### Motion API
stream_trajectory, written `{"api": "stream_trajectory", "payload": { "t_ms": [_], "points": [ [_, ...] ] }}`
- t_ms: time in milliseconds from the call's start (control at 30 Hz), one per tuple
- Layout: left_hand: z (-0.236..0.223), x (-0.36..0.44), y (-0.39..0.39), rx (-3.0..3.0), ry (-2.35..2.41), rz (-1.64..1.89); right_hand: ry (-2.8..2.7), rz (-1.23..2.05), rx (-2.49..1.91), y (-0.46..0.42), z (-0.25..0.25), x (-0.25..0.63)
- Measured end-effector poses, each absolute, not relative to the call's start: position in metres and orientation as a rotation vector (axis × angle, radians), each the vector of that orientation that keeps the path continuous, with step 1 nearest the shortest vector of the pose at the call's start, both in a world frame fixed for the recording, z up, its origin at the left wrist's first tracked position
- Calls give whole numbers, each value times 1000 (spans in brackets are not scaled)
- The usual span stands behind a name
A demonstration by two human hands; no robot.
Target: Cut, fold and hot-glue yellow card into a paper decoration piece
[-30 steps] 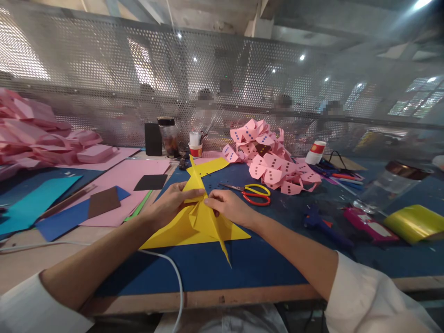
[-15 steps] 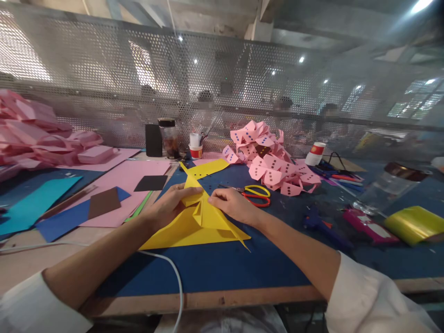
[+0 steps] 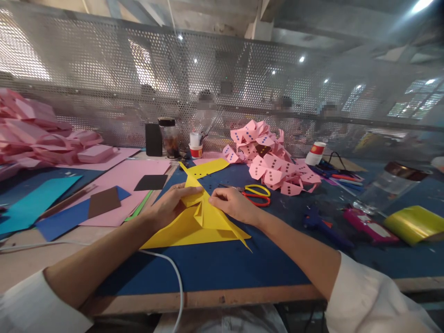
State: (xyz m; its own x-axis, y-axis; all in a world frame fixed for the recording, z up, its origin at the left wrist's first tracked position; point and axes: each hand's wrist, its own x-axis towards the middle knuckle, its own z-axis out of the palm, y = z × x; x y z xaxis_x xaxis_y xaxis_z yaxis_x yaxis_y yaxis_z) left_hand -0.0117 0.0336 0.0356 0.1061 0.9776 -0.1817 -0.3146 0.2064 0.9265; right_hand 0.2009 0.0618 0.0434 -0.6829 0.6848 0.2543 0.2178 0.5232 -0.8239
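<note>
A yellow folded paper piece (image 3: 215, 218) with creased flaps and pointed ends lies in front of me. Its left part is pinched by my left hand (image 3: 170, 203), thumb on top. On the opposite side my right hand (image 3: 233, 203) is closed, thumb and fingertips together at the paper's right edge. Under these folds spreads a flat yellow sheet (image 3: 173, 236). Scissors (image 3: 257, 195) with red and yellow handles rest just beyond my right hand, their blades partly hidden. A yellow strip (image 3: 212, 167) with small black bits near it lies behind the folded piece.
Pink dotted paper shapes (image 3: 274, 169) are heaped at the back; more pink paper (image 3: 31, 129) piles up left. Rightward lie a blue glue gun (image 3: 324, 226), a magenta tool (image 3: 369, 225) and a clear jar (image 3: 391, 189). A white cable (image 3: 175, 268) crosses the front edge.
Almost nothing differs. Both hands keep their hold at the yellow paper, and the narrow tip at its lower right has shifted very slightly.
</note>
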Motion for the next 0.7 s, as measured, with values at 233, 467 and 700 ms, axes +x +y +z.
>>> {"api": "stream_trajectory", "payload": {
  "t_ms": [233,467,700],
  "points": [
    [36,-11,32,883,1016,1142,-2220,1057,-733,61,45,202],
    [36,-12,32,900,1019,1151,-2229,1074,-702,62,44,203],
    [35,-15,34,932,1017,1160,-2248,1035,-732,62,45,203]
  ]
}}
